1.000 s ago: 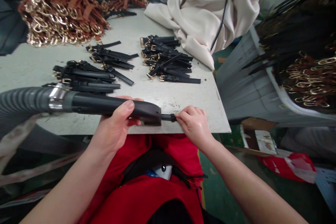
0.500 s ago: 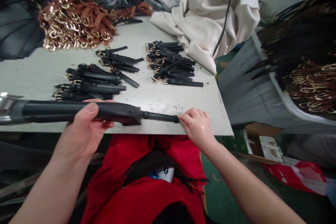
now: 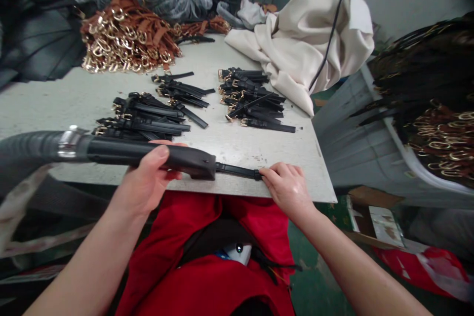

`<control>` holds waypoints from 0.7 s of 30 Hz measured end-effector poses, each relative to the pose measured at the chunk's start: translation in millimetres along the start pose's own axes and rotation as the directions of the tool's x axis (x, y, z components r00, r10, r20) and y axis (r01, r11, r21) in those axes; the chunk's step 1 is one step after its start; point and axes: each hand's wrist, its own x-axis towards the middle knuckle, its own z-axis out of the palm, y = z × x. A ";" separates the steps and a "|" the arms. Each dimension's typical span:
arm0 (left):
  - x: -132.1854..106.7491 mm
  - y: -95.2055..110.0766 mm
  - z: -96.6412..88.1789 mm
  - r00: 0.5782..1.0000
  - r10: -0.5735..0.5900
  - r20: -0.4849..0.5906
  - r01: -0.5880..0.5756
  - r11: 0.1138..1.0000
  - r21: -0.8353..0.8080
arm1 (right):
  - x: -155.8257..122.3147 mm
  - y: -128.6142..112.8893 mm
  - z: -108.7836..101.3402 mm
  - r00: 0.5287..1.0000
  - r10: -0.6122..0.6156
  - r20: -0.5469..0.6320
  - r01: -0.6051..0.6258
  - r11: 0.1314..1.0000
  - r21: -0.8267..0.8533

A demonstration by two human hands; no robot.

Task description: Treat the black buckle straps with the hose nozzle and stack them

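My left hand [image 3: 148, 177] is wrapped round a black hose nozzle [image 3: 190, 159], thumb on top. Behind it, a metal clamp [image 3: 70, 142] joins the nozzle to a ribbed grey hose [image 3: 27, 147]. The nozzle's flat mouth is against a short black strap [image 3: 237, 170] near the table's front edge and covers its left end. My right hand [image 3: 287, 185] pinches the strap's other end between thumb and fingers. Farther back lie piles of similar black straps with gold buckles, one pile [image 3: 148, 116] on the left and another [image 3: 255, 96] on the right.
On the table [image 3: 207, 59], brown straps with gold clasps [image 3: 126, 39] are heaped at the back left. Cream fabric [image 3: 296, 34] drapes over the right side, crossed by a black cable [image 3: 335, 24]. A grey bin [image 3: 340, 123] stands right, beside an open carton [image 3: 374, 217].
The nozzle has slid a little right along the strap with my left hand. My right hand keeps its pinch. The view has shifted, showing more of the hose.
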 end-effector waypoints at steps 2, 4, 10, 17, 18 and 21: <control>-1.7 9.6 -19.4 0.999 0.020 -0.050 -0.021 1.000 -0.014 | -0.2 1.6 -0.4 1.000 -0.025 0.003 0.025 1.000 0.019; -5.3 14.6 -34.6 0.994 0.031 -0.103 -0.034 0.999 -0.021 | 0.9 4.1 -1.0 0.999 -0.036 0.022 0.035 0.997 0.064; -12.4 10.1 -44.5 0.990 -0.009 -0.142 -0.004 0.996 -0.088 | 14.4 12.3 -4.1 0.978 -0.015 0.207 -0.030 0.977 0.212; -13.3 8.4 -46.2 0.995 0.012 -0.095 -0.021 0.995 -0.098 | 24.9 18.1 -14.6 0.920 -0.028 0.391 -0.141 0.906 0.398; -13.8 8.5 -47.4 0.996 0.023 -0.091 -0.032 0.994 -0.100 | 26.1 18.2 -16.0 0.913 -0.033 0.406 -0.149 0.901 0.407; -15.8 9.5 -48.2 0.995 0.039 -0.087 -0.048 0.994 -0.102 | 30.5 15.9 -19.8 0.895 -0.026 0.446 -0.165 0.909 0.384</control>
